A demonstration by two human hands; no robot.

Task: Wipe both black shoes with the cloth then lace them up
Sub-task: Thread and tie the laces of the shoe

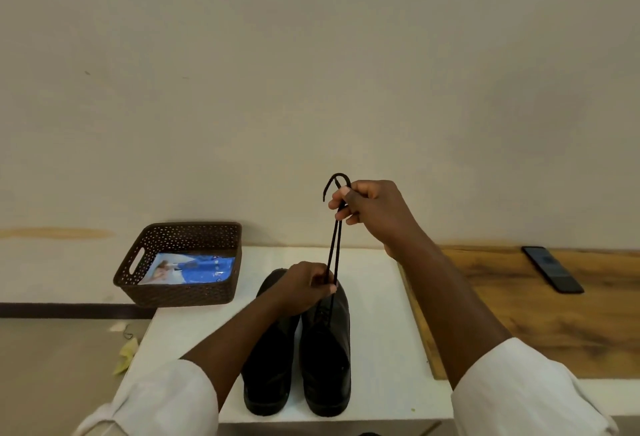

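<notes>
**A:** Where was the lace [334, 245] relative to your hands?

**B:** Running near vertical. My right hand [367, 209] was closed on both strands up top, ends curling over my fingers. My left hand [306, 285] pinched the same strands low, just above the right shoe [327, 356].

**A:** Shoes?

**B:** Both on the white counter [381, 314], side by side, toes away from me. Left shoe [268, 366] partly under my forearm.

**A:** Which hand leads next?

**B:** Left, I judged. It sat nearest the eyelets, directly below the right.

Right hand [370, 210] high, left hand [304, 288] low — black lace [334, 245] taut above, seemingly, the right shoe [327, 356].
</notes>
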